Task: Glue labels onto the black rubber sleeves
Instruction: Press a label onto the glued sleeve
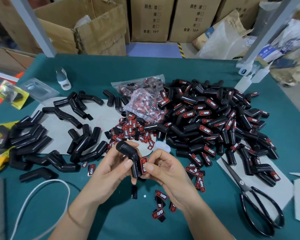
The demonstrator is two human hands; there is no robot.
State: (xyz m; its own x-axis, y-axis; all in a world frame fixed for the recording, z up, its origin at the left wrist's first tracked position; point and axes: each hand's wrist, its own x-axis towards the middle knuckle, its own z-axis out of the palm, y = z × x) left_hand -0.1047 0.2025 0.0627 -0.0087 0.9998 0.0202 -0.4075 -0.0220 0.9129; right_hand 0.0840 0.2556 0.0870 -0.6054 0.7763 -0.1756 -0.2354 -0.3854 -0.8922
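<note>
Sleeve and label meet between the two hands, above the green surface. The left hand grips the bent black rubber sleeve, fingers curled round its lower leg, whose long axis runs nearly straight down toward the person while the upper leg angles up and away to the left. The right hand pinches a red-and-black label between thumb and forefinger, pressed lengthwise against the sleeve's right flank, so label and leg lie parallel. By my reading, the label is being seated. Unlabelled sleeves lie left of the left fingers, the labelled heap beyond the right fingers, and loose labels just below both hands.
</note>
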